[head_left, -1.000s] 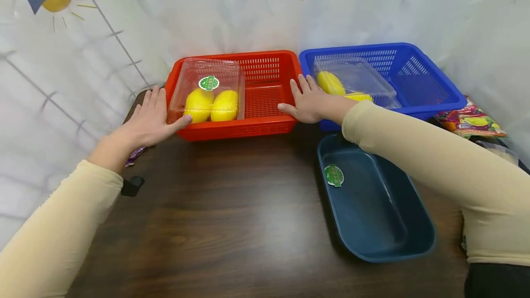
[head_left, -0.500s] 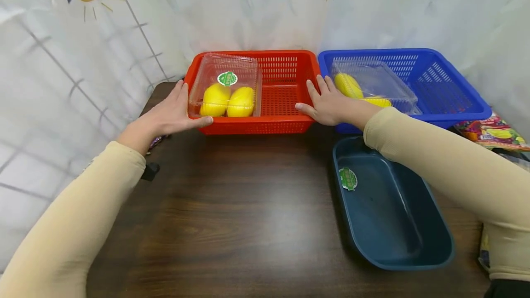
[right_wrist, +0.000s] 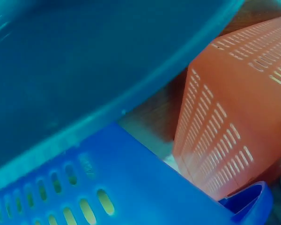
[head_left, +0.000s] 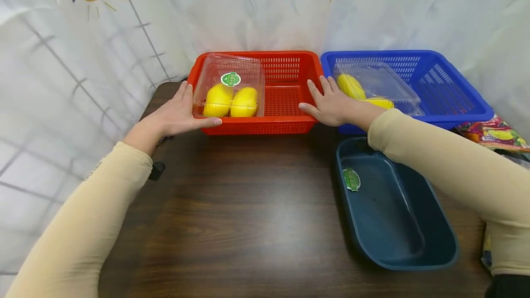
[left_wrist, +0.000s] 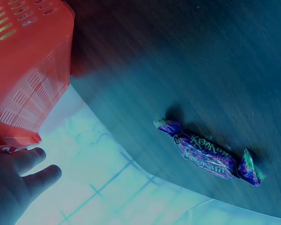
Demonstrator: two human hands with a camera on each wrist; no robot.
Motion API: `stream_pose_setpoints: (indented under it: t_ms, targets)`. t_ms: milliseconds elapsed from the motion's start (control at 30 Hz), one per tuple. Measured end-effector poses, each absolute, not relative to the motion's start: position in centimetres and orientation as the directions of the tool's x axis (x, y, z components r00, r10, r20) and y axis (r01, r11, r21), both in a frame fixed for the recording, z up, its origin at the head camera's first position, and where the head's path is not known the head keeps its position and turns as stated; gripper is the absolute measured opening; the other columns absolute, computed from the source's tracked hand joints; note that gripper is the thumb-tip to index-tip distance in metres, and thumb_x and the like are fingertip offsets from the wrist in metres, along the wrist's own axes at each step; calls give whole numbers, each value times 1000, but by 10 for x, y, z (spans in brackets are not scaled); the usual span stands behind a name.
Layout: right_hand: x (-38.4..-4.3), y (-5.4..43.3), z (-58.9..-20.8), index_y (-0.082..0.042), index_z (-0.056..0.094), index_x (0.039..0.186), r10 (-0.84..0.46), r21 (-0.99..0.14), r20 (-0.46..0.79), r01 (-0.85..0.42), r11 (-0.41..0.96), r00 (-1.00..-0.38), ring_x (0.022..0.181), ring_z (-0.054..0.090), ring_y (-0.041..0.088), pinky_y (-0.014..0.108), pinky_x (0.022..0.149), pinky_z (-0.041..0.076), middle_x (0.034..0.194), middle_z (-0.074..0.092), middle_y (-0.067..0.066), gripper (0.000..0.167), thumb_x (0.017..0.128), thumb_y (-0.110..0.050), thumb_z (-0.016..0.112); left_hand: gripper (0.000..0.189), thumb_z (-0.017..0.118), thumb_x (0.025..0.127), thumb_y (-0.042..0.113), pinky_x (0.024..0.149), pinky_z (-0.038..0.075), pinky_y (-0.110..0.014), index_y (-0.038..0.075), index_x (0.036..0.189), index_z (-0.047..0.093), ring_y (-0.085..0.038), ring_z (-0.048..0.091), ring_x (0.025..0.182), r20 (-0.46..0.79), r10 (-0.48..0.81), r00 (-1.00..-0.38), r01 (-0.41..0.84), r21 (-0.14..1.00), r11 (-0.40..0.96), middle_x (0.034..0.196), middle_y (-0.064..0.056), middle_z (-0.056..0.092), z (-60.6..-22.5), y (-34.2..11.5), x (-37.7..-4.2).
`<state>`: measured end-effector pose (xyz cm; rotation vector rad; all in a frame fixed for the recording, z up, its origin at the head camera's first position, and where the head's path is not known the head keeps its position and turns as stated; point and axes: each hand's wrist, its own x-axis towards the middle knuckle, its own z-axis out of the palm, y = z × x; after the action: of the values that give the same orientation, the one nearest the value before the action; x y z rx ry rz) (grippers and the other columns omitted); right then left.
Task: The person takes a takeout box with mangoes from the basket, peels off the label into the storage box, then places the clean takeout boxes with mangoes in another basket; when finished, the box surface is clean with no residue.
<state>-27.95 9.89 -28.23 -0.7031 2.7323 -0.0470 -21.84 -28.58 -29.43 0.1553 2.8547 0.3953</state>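
My left hand (head_left: 174,113) lies with straight fingers against the left end of the red plastic basket (head_left: 265,127), its thumb stretched along the front rim. In the left wrist view, two fingertips (left_wrist: 43,177) show near the basket's corner. My right hand (head_left: 333,106), fingers spread, touches the right end of the same basket, close to the blue basket (head_left: 449,91). A clear clamshell box (head_left: 248,71) with a green label and two yellow mango-like fruits (head_left: 244,101) sits tilted in the red basket's left half. The blue basket holds a similar box (head_left: 385,82) with yellow fruit.
A dark blue tub (head_left: 385,210) stands on the brown table (head_left: 240,206) under my right forearm. A purple wrapped candy (left_wrist: 208,157) lies by the table's left edge. A colourful packet (head_left: 494,131) lies right of the blue basket. A white curtain (head_left: 207,8) hangs behind.
The head view has swung left, so everything sits further right. The red basket stands straighter, close beside the blue one. My left hand has moved slightly right along it.
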Motion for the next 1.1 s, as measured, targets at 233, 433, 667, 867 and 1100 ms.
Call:
stream_pose_setpoints:
  t_ms: [233, 433, 667, 867, 1100]
  targets:
    - [-284, 92, -271, -11, -11, 164, -477, -106, -337, -471, 876, -812, 155, -9, 54, 67, 125, 4, 168, -9, 32, 86, 106, -59, 31, 137, 55, 82, 84, 122, 21, -66, -3, 159, -19, -49, 5, 156, -227, 124, -966, 62, 263, 963, 169, -25, -17, -295, -284, -220]
    - [-298, 52, -236, -16, -16, 163, -500, -196, -393, -461, 865, -772, 159, -4, 43, 63, 127, 6, 172, -6, 22, 92, 103, -64, 34, 137, 56, 81, 83, 121, 21, -69, -4, 159, -15, -50, 5, 155, -223, 118, -968, 61, 247, 967, 169, -29, -12, -295, -284, -221]
    - [-320, 0, -212, -23, -19, 162, -471, -373, -482, -314, 873, -738, 162, 2, 27, 52, 130, 9, 174, -9, 2, 92, 100, -73, 26, 137, 56, 80, 84, 121, 19, -70, -3, 160, -12, -48, 5, 156, -220, 111, -969, 54, 253, 966, 170, -27, -10, -292, -279, -218]
    - [-339, -18, -218, -33, -13, 164, -373, -488, -634, -23, 872, -678, 159, 15, 31, 51, 124, 32, 175, -5, -3, 90, 97, -75, 32, 137, 55, 80, 85, 122, 18, -69, -3, 160, -13, -46, 1, 157, -230, 113, -967, 53, 255, 966, 170, -26, -13, -290, -272, -215]
    - [-356, -25, -233, -31, 1, 165, -272, -495, -751, 241, 834, -602, 155, 28, 36, 51, 115, 44, 173, 16, 7, 91, 96, -72, 42, 136, 56, 81, 84, 121, 20, -70, -2, 160, -14, -46, 3, 157, -232, 129, -964, 69, 251, 966, 170, -26, -12, -287, -268, -218]
